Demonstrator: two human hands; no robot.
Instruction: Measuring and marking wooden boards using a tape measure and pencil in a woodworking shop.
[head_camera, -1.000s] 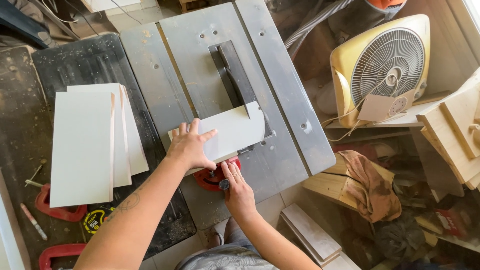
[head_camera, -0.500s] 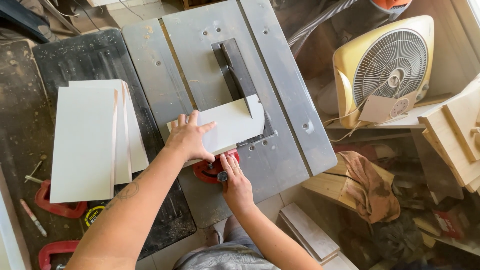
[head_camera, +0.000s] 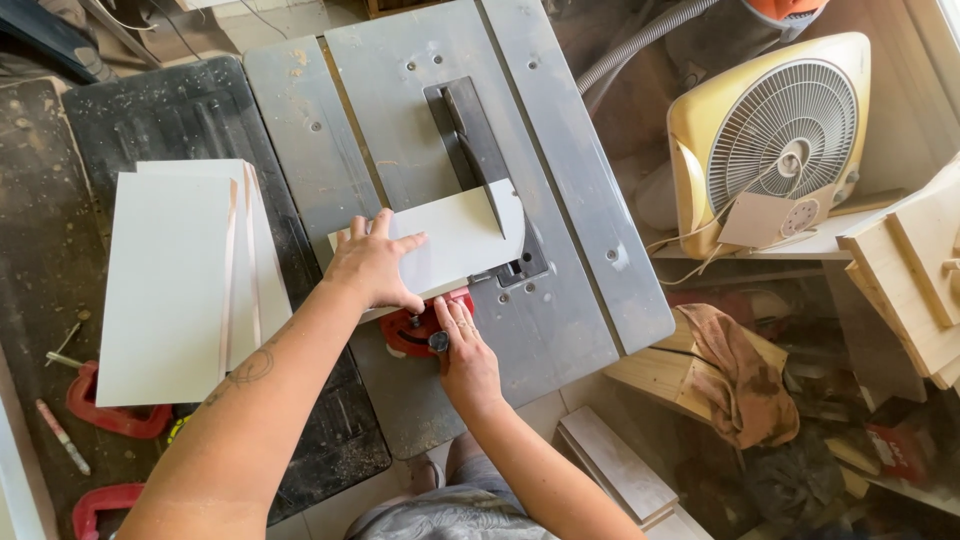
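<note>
Compared with half a second before, little has changed: the white panel lies at much the same spot on the saw table, its far right corner still against the dark blade guard, and both hands keep their places. The left hand remains flat on the near left part of the panel, fingers spread and pressing down, holding nothing. The right hand stays just near of the panel's near edge, fingers pressed together and extended over a red mitre gauge; a ring shows on one finger, and whether the fingertips grip the gauge or only rest on it cannot be told.

The panel is a flat rectangular board, plain white and smooth on top, with a pale raw edge along its near side. It lies across the middle of the saw table, slightly skewed, its right end rounded where it meets the guard.

Left of the saw table, a stack of white boards rests on a dusty black bench. Right of the saw table stands a yellowed fan.
</note>
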